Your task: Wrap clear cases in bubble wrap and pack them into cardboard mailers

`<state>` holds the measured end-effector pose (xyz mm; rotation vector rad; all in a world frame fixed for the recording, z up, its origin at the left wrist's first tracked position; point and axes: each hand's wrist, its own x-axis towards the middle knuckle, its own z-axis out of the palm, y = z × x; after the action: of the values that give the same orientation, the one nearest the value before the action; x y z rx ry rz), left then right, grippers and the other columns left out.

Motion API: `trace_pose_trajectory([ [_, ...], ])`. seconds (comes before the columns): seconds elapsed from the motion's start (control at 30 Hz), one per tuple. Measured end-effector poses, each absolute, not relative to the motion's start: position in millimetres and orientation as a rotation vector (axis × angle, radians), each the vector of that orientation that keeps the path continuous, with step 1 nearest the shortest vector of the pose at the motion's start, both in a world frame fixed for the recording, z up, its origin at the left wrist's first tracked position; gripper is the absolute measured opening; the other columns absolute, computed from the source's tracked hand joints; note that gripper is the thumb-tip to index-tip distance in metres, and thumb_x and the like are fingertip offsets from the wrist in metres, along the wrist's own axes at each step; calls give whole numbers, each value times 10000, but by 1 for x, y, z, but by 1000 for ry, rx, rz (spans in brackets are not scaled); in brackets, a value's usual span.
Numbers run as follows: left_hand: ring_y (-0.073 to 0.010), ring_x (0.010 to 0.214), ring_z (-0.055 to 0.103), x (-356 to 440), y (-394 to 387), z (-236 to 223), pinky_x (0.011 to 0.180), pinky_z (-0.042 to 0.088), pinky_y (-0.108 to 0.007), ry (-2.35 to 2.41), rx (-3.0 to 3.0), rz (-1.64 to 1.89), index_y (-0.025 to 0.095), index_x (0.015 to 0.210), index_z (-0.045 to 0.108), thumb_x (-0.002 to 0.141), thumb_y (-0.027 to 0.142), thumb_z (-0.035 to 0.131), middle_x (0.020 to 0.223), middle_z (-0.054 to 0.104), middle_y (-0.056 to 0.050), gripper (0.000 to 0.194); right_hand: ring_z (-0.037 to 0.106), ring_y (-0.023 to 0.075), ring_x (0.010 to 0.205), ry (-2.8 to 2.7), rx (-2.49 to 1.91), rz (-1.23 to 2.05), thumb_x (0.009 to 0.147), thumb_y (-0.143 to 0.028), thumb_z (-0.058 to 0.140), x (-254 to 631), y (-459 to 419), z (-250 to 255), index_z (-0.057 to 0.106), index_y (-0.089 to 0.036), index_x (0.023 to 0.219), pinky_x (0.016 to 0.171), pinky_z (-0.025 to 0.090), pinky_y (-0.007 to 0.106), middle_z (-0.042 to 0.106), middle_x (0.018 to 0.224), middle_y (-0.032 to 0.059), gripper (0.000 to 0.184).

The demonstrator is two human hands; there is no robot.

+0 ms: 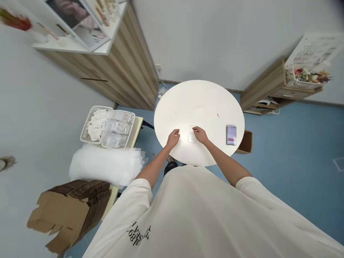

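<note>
Right hand (200, 135): fingers curling over the edge of a clear case (192, 138); grip cannot be told. Left hand (173, 139): fingers loosely bending, tips parting, lying apart from the case. Clear case: lying between the hands on the round white surface (199, 95), showing two pale-edged squares. Purple packet (231, 135): lying near the surface's right edge, print blurring.

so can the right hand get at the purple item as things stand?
Likely yes: nothing visible stands between the right hand and the purple item on the table. The hand is at the clear case, though, and might have to leave it first.
</note>
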<state>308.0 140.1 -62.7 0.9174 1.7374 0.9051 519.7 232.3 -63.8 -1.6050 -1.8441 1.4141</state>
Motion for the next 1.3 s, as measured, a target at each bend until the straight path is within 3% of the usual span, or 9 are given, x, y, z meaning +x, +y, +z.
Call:
trace_pose_trajectory([
  [0.4, -239, 1205, 636, 174, 102, 5, 1040, 506, -372, 1885, 966, 1213, 219, 1244, 662, 935, 198, 556, 1284, 685, -102, 328, 653, 184, 1023, -2147, -1131, 1450, 923, -262, 471, 331, 223, -2, 691, -238, 1120, 971, 514, 365, 712, 1205, 47, 296],
  [0.83, -179, 1075, 684, -60, 20, 9, 990, 520, -307, 2175, 812, 1486, 198, 1163, 663, 934, 187, 543, 1153, 731, -73, 259, 659, 191, 1012, -2355, -844, 1420, 915, -218, 488, 89, 163, 7, 712, -227, 1099, 983, 511, 373, 727, 1165, 43, 290],
  [1.03, -196, 1015, 683, -148, 12, -23, 959, 504, -319, 2466, 585, 1252, 200, 1084, 670, 923, 178, 545, 1081, 738, -71, 205, 635, 195, 1076, -2428, -732, 1375, 925, -204, 460, 25, 146, 7, 704, -223, 1108, 1014, 491, 366, 699, 1189, 59, 307],
  [1.3, -289, 1158, 610, -184, 28, -57, 1017, 398, -412, 2629, 571, 877, 229, 1021, 634, 885, 202, 651, 1129, 720, -97, 139, 636, 192, 1027, -2481, -715, 1359, 928, -199, 465, -2, 142, 1, 705, -227, 1085, 1021, 483, 369, 691, 1144, 59, 288],
])
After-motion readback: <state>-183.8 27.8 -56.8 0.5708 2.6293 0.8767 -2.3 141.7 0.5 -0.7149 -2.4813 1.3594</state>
